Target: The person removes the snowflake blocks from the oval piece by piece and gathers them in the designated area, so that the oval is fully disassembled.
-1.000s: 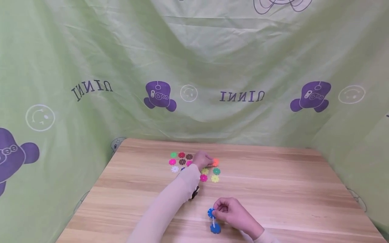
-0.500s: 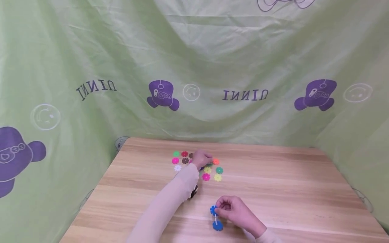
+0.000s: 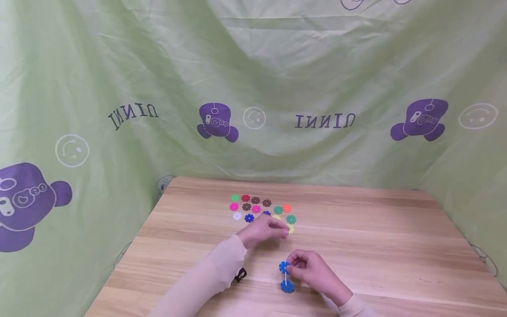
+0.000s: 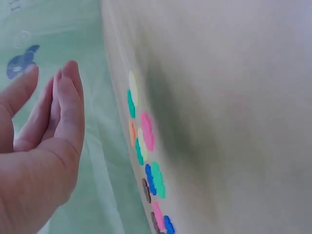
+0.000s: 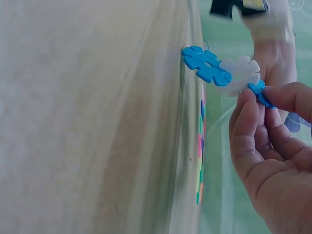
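My right hand [image 3: 314, 273] pinches the upper blue notched, flower-shaped disc [image 3: 283, 267] between thumb and fingers. A white disc [image 5: 241, 75] slots into it and joins it to a second blue disc [image 5: 207, 66], which hangs lower in the head view. Over the near side of the loose discs is my left hand [image 3: 263, 230]. The left wrist view shows its thumb and fingers [image 4: 68, 107] apart, nothing between them. It partly covers a yellow disc [image 3: 291, 229] and others in the head view.
Several loose discs lie in rough rows toward the table's [image 3: 356, 237] far side, among them an orange disc [image 3: 287, 208], a green disc [image 3: 291, 219] and a white disc [image 3: 236, 216]. A green printed curtain [image 3: 269, 66] surrounds the table. A black device [image 3: 240, 275] sits at my left wrist.
My left hand has drawn back from beside the orange disc toward me, uncovering discs in the far rows. My right hand keeps its pinch on the blue disc; the head view has shifted slightly.
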The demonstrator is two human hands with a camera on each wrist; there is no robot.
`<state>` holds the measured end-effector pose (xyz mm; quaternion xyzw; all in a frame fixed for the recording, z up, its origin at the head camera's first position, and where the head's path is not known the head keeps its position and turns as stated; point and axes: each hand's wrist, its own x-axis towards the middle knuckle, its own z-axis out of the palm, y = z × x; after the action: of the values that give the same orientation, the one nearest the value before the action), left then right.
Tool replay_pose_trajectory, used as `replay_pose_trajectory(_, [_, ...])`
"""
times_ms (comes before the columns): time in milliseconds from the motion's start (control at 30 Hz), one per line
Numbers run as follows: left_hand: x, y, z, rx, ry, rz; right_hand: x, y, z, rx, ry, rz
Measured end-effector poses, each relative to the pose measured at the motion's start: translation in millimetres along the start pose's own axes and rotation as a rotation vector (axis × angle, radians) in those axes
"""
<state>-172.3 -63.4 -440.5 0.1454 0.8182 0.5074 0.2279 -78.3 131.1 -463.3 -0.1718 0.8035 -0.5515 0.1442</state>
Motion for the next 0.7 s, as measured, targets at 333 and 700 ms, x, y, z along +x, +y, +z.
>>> replay_pose_trajectory(333, [-47.0, -16.3, 13.3, -0.045, -0.055, 0.023, 0.3, -2, 1, 0.041, 0.027, 0.012])
replay_pose_trajectory(700, [-61.5, -18.1, 31.1, -0.085, 0.023, 0.061, 2.5, -4, 2, 0.087, 0.085, 0.020])
